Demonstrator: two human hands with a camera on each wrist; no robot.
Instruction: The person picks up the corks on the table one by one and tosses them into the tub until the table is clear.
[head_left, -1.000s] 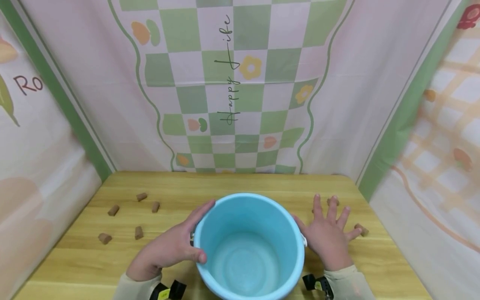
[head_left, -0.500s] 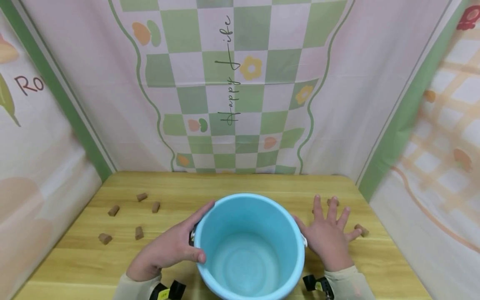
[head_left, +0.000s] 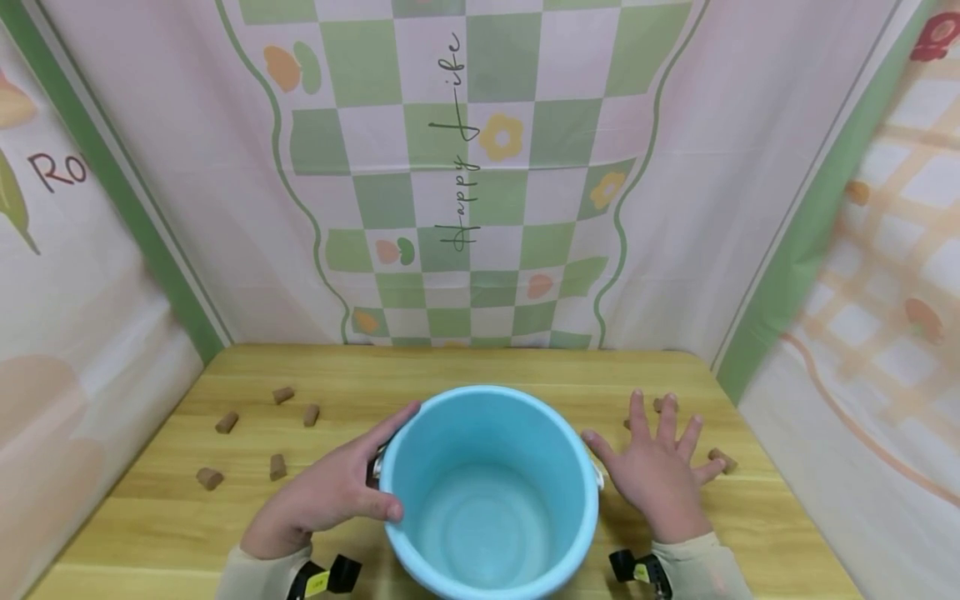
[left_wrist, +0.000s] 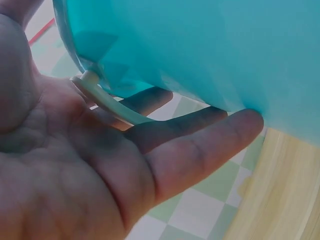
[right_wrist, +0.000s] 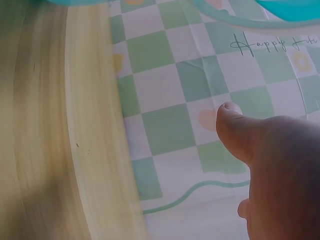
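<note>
A light-blue bucket (head_left: 487, 533) with white handle mounts stands in the middle, its mouth facing up and its inside bare. My left hand (head_left: 337, 487) holds it at the left, thumb over the rim and fingers along the outer wall. In the left wrist view the bucket's pale handle (left_wrist: 112, 106) crosses the fingers (left_wrist: 200, 155), whose tips meet the wall. My right hand (head_left: 656, 479) is spread with nothing in it, its thumb just apart from the bucket's right side. Small brown cork-like pieces, one (head_left: 722, 460) by the little finger, lie partly hidden near that hand.
Several more brown cork-like pieces (head_left: 227, 422) are scattered on the wooden table (head_left: 150, 533) at the left. Patterned cloth (head_left: 495, 208) hangs behind the table's far edge and along both sides.
The bucket and my left hand have shifted slightly left. My right hand has moved a little right, and a gap now shows between its thumb and the bucket.
</note>
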